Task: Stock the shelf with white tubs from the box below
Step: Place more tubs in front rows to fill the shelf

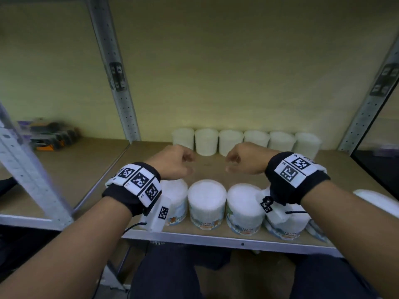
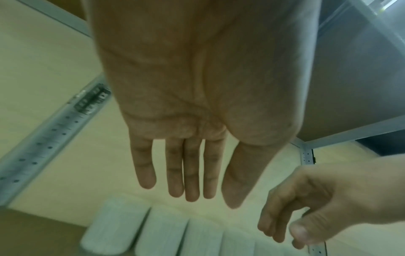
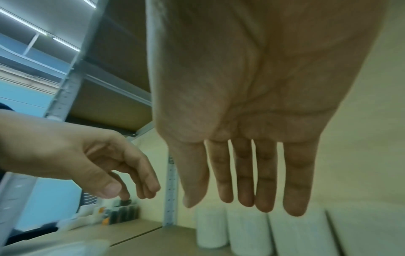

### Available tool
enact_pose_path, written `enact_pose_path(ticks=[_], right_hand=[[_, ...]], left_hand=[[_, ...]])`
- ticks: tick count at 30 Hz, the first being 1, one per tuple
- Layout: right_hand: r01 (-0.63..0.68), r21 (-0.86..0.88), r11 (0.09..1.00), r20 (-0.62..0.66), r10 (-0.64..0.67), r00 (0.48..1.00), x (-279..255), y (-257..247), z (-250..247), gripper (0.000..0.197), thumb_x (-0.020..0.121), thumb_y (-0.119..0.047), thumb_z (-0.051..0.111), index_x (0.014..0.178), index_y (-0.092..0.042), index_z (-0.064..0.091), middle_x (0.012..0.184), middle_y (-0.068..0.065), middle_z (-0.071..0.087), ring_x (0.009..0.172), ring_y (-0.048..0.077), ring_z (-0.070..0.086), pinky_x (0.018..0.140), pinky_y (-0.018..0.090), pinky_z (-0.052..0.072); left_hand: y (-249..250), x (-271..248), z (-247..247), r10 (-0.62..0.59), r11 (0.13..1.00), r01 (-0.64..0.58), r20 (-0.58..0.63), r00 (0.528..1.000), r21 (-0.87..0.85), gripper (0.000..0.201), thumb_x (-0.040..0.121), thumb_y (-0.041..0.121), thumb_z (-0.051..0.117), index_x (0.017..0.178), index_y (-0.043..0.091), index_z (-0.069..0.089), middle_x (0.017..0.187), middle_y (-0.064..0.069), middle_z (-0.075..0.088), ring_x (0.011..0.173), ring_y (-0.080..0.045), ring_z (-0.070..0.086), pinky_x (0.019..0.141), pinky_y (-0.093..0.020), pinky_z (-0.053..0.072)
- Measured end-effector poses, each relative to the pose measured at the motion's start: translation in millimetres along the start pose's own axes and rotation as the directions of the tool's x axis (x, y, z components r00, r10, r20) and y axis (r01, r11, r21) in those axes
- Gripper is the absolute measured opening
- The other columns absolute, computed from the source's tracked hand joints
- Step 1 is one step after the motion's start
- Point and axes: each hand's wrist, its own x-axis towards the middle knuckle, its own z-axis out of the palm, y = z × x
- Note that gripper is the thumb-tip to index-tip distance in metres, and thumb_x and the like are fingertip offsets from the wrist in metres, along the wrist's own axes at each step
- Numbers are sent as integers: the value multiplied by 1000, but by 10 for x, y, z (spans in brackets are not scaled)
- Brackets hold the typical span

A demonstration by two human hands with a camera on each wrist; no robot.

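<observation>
- Above the bare middle strip of the shelf board [image 1: 151,152], the left hand [image 1: 172,162] and the right hand [image 1: 244,160] hang side by side, palms down, fingers loose and holding nothing.
- White tubs stand upright in two rows: the back row [image 1: 246,140] just beyond the fingertips, against the wall, and the front row [image 1: 207,203] under the wrists at the shelf's near edge.
- The open strip between the rows lies straight below both hands, about equally near to each; the next tub most likely belongs there, set upright.
- The box below is not in view, so both hands would have to draw back and down past the front row without knocking it.
- Perforated metal uprights [image 1: 112,67] frame the bay; small dark goods [image 1: 51,134] sit on the neighbouring shelf to the left.
</observation>
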Motion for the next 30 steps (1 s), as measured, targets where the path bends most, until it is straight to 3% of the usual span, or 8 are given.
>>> enact_pose_path(ticks=[3, 7, 12, 16, 20, 26, 30], right_hand=[[-78, -17, 997, -44, 78, 996, 12, 377, -154, 44, 90, -38, 59, 127, -15, 60, 127, 4, 61, 111, 20, 59, 93, 29, 47], [-191, -39, 981, -56, 188, 981, 46, 945, -370, 45, 90, -41, 59, 128, -16, 60, 129, 3, 59, 114, 21, 57, 93, 27, 44], [-322, -79, 943, -44, 320, 946, 124, 1673, -571, 48, 92, -42, 55, 132, -15, 55, 138, 5, 51, 123, 23, 51, 101, 31, 41], [-409, -102, 907, -72, 404, 912, 220, 2210, -662, 50, 94, -42, 53, 134, -13, 53, 142, 7, 48, 127, 25, 48, 106, 34, 39], [-460, -105, 882, -95, 451, 887, 311, 2652, -663, 49, 94, -41, 53, 135, -13, 52, 143, 6, 47, 131, 25, 45, 109, 35, 38], [-477, -92, 874, -117, 466, 877, 557, 3010, -578, 53, 96, -43, 47, 139, -12, 45, 147, 6, 40, 136, 24, 39, 111, 35, 33], [-475, -128, 871, -67, 470, 880, 713, 3094, -518, 58, 95, -46, 48, 136, -6, 48, 143, 10, 45, 131, 28, 46, 109, 36, 39]], left_hand=[[274, 295, 23, 41, 999, -41, -18, 999, -15, 43, 86, 24, 63, 128, 18, 57, 127, 1, 60, 115, -13, 55, 89, -20, 41], [687, 780, 79, 97, 995, -97, -7, 995, -23, 42, 87, 30, 63, 127, 20, 57, 126, 1, 60, 113, -14, 57, 96, -24, 45], [1218, 1407, 224, 174, 984, -176, 65, 983, 39, 43, 90, 32, 60, 130, 19, 54, 130, 1, 55, 116, -17, 54, 91, -25, 41], [1603, 1934, 387, 217, 965, -233, 138, 966, 118, 47, 92, 30, 58, 135, 14, 49, 137, -5, 50, 122, -22, 51, 94, -29, 41], [1888, 2428, 659, 256, 955, -268, 107, 961, 130, 46, 92, 27, 58, 134, 12, 50, 137, -9, 50, 122, -25, 51, 97, -31, 42], [2046, 2944, 1057, 219, 962, -227, 70, 973, 150, 51, 92, 29, 57, 138, 10, 45, 144, -12, 40, 129, -30, 46, 104, -37, 42], [2061, 3092, 1205, 202, 970, -207, 54, 978, 126, 37, 89, 32, 62, 115, 6, 60, 120, -15, 55, 118, -31, 55, 91, -33, 46]])
